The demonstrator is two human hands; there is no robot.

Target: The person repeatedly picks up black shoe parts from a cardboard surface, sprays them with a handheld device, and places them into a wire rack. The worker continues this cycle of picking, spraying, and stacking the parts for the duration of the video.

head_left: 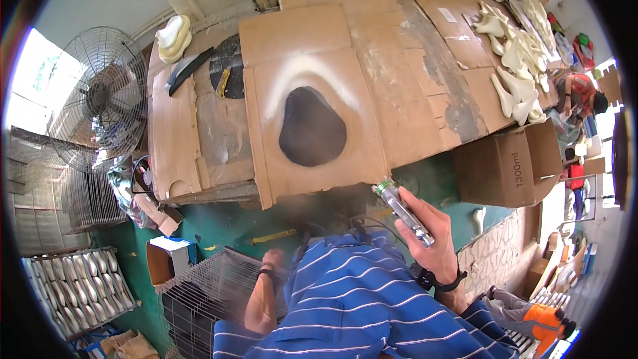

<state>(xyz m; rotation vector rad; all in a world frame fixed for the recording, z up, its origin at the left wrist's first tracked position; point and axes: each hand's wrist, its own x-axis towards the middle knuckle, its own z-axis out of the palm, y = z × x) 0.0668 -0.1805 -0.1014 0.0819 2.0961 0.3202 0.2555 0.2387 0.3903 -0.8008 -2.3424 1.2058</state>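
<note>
My right hand (433, 242) is raised in front of my chest and grips a small metal spray gun (401, 209), nozzle toward the table edge. A black band sits on that wrist. On the cardboard-covered table (399, 93) ahead lies a dark, rounded, pear-shaped sprayed patch (311, 126) with a pale halo of overspray around it. My left hand (272, 258) hangs low at my side with curled fingers, just above the top of a wire cage (212, 286); I see nothing in it. My blue striped shirt hides what lies below.
A large wire-guard fan (100, 100) stands to the left. Several white moulded pieces (518, 60) lie on the table's right end, above an open cardboard box (508, 166). A rack of silvery pieces (80, 286) is at lower left. Another person (585, 93) is at far right.
</note>
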